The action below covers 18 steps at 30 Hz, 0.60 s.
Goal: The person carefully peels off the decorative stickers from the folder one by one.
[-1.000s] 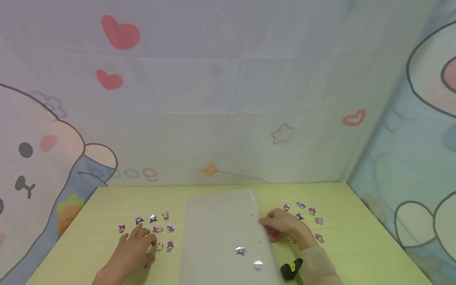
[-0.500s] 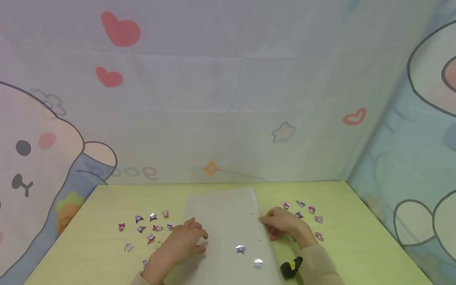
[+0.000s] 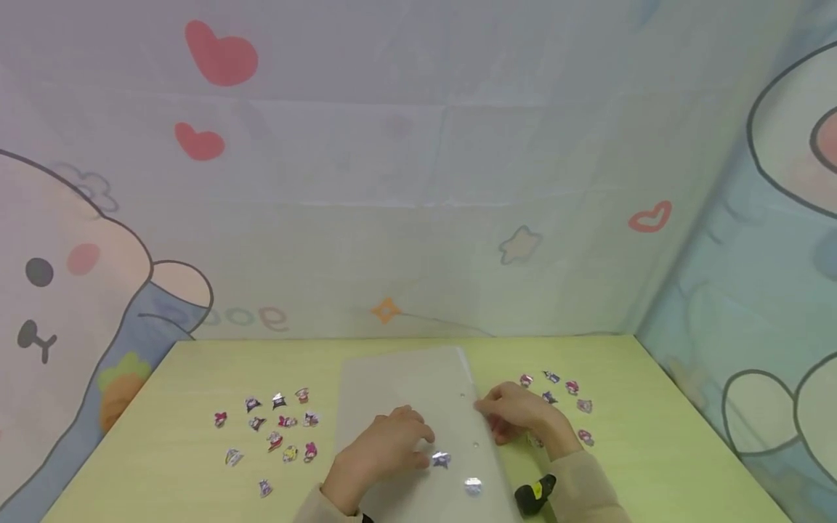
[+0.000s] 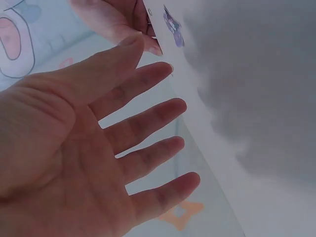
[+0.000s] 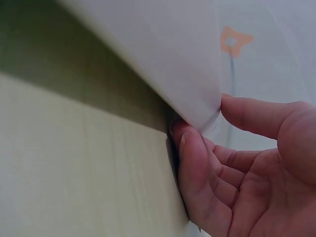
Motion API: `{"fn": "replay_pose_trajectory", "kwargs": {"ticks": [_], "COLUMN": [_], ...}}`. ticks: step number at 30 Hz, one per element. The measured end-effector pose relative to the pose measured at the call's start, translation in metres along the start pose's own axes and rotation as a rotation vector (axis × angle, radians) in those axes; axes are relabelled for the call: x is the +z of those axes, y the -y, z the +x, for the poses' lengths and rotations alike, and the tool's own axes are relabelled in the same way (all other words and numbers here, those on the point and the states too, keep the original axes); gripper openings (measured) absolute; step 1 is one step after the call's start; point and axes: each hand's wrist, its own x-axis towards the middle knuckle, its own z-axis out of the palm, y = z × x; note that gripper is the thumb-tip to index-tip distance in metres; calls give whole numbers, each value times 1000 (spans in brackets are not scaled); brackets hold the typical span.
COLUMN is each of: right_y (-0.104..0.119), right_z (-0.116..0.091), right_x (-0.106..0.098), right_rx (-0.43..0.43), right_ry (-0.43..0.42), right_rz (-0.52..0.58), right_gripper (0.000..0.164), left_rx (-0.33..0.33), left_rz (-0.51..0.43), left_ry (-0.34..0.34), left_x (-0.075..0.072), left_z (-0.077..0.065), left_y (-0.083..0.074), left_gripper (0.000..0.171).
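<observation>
A white sheet [image 3: 399, 378] with small holes near its right edge lies at the middle of the table. Its right edge is pinched by my right hand [image 3: 518, 410], and in the right wrist view the thumb presses one face while curled fingers sit behind the lifted white edge [image 5: 197, 84]. Over the sheet my left hand [image 3: 386, 450] hovers with fingers spread. The left wrist view shows that palm [image 4: 89, 143] holding nothing, its shadow falling on the white surface. Just right of its fingertips is a purple character sticker [image 3: 441, 459]; a pale round sticker [image 3: 473, 487] lies lower.
Several small character stickers [image 3: 288, 421] are scattered on the yellow table [image 3: 163, 465] to the left. More stickers [image 3: 572, 387] lie beyond and right of my right hand. A black object with a yellow label [image 3: 535, 494] is beside my right wrist. A patterned cloth [image 3: 418, 167] hangs behind.
My left hand has moved right, from above the left stickers to over the white sheet close to the purple sticker. My right hand keeps its pinch on the edge.
</observation>
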Motion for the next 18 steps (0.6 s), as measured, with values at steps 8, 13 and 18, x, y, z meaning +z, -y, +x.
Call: {"fn": "replay_pose_trajectory", "kwargs": {"ticks": [8, 13, 18], "right_y": [-1, -3, -4], "right_z": [2, 3, 3], "right_x": [0, -2, -2], "right_rx": [-6, -17, -32], "right_ry": [7, 0, 17], "right_rz": [4, -7, -14], "right_gripper": [23, 23, 24], "left_rx": [-34, -54, -76], "left_rz": [46, 82, 112], "left_ry": [22, 17, -5], "left_x": [7, 12, 15], "left_z": [13, 17, 18], "left_y": [-13, -19, -22], "left_gripper": [11, 6, 10]}}
